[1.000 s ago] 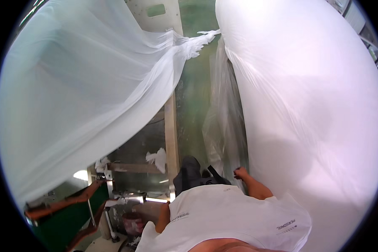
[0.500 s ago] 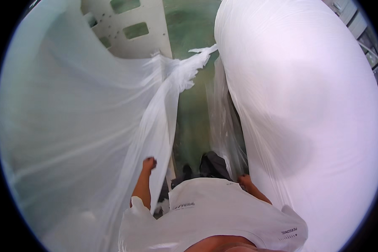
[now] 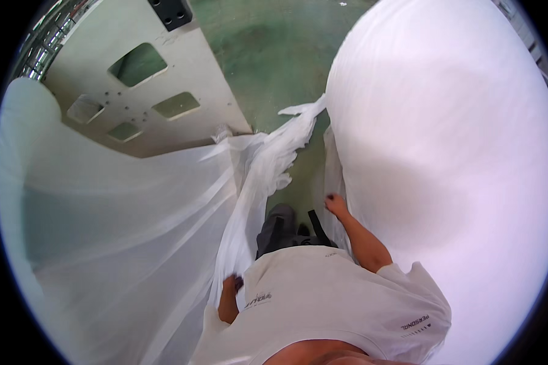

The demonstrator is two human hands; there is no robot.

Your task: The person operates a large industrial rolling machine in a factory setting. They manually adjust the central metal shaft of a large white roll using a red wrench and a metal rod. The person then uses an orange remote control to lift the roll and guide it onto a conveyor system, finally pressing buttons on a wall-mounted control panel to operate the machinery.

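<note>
My right hand point(image 3: 334, 204) is ahead of my body with its fingers curled in, near the side of a huge white roll point(image 3: 432, 109) of thin sheet material. No object shows in it. By my waist, my left hand point(image 3: 232, 283) is close to the gathered edge of a white sheet point(image 3: 134, 213) spread on the left. Its fingers are dark and partly hidden, and I cannot tell whether they touch the sheet. A bunched, twisted strip point(image 3: 280, 149) of the same white material runs from the sheet's edge up to the roll.
A pale metal panel point(image 3: 164, 73) with rectangular cutouts stands at the far left, a black block point(image 3: 172, 13) on its top. Green floor point(image 3: 268, 55) runs between panel and roll. Clear film point(image 3: 333, 167) hangs along the roll's near side. My legs are in the narrow gap.
My right hand has swung forward, and my left hand has dropped back to my waist. My legs have shifted in a stride. More of the metal panel and the floor ahead shows.
</note>
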